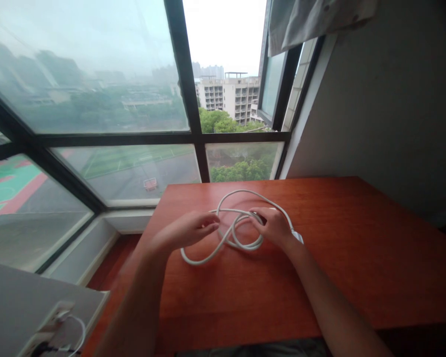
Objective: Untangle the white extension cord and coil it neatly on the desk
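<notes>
2 bare hands over the table (pixel 357 248), apart from each other, white cable (pixel 247 247) between them. Cable lies on the tabletop toward the window side: small coil in the middle, 1 wide loop at the far side, 1 more reaching out below the left hand (pixel 193 229).

Left hand: thumb and fingers part-curled, tips right at the cable's left strands. Can't tell if they pinch it.

Right hand (pixel 274 227): fingers bent over the coil's right edge, cable running in under the fingertips. Grip hidden, can't tell if closed on it. White end piece (pixel 298 237) shows just beside that wrist, partly covered.

Lower left: wall socket (pixel 61 315) with white plug lead (pixel 82 329). Window frame (pixel 195 94) behind table.
</notes>
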`<state>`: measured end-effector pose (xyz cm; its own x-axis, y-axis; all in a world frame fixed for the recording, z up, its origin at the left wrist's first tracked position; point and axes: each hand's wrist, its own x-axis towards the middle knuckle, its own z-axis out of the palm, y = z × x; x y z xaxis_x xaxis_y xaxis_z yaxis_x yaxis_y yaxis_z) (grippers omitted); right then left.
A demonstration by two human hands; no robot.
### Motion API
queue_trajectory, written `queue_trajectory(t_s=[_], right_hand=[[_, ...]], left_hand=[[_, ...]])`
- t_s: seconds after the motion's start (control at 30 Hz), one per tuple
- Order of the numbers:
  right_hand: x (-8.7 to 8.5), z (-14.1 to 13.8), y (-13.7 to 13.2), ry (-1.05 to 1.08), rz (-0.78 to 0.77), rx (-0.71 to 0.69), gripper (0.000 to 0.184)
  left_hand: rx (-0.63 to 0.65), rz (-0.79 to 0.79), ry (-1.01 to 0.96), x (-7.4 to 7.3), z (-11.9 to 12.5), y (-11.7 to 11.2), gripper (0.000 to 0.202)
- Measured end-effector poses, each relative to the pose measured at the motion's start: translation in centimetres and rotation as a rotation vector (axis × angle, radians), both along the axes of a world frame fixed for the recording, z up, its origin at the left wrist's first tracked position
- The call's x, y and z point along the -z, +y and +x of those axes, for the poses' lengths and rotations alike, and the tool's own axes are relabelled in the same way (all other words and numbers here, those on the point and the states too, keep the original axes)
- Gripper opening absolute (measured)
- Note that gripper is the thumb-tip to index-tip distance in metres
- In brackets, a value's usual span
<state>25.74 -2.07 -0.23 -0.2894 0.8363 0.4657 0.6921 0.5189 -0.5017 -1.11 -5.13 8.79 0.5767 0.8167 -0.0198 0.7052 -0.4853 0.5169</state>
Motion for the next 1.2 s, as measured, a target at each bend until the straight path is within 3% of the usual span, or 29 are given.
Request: queue_trajectory(t_s=[0.1, 0.2, 0.33, 0.5, 0.7, 0.83, 1.0, 1.1, 1.2], right_hand=[[0.3, 0.1, 0.2, 0.016, 0.046, -0.022, 0.023], [0.0, 0.2, 0.1, 0.025, 0.071, -0.050, 0.025], [-0.5, 0.2, -0.1, 0.030, 0.093, -0.083, 0.024], [-0.6, 0.1, -0.2, 0.069, 0.110, -0.083, 0.022], [-0.4, 0.2, -0.1, 0.090, 0.102, -0.103, 0.024], [-0.6, 0.2, 0.0, 0.136, 0.112, -0.098, 0.024], [-0.9, 0.4, 0.0, 0.180, 0.082, -0.104, 0.023], [-1.0, 0.5, 0.0, 0.186, 0.076, -0.115, 0.022], [-1.1, 0.6, 0.1, 0.206, 0.063, -0.095, 0.023]], left_hand=[[-0.007, 0.078, 0.077, 2.2, 2.9, 0.7, 0.022], [-0.132, 0.153, 0.102, 4.5, 5.1, 1.6, 0.021], [-0.207, 0.163, -0.034, 6.8, 6.5, 2.8, 0.018], [-0.182, -0.004, -0.238, 8.0, 6.8, 3.5, 0.016], [-0.211, -0.188, -0.341, 9.0, 6.4, 3.7, 0.017], [-0.224, -0.387, -0.435, 9.1, 6.3, 3.6, 0.021], [-0.230, -0.557, -0.496, 7.3, 5.8, 3.1, 0.021], [-0.254, -0.543, -0.543, 6.2, 5.4, 3.0, 0.035], [-0.248, -0.427, -0.544, 5.3, 4.8, 2.9, 0.042]])
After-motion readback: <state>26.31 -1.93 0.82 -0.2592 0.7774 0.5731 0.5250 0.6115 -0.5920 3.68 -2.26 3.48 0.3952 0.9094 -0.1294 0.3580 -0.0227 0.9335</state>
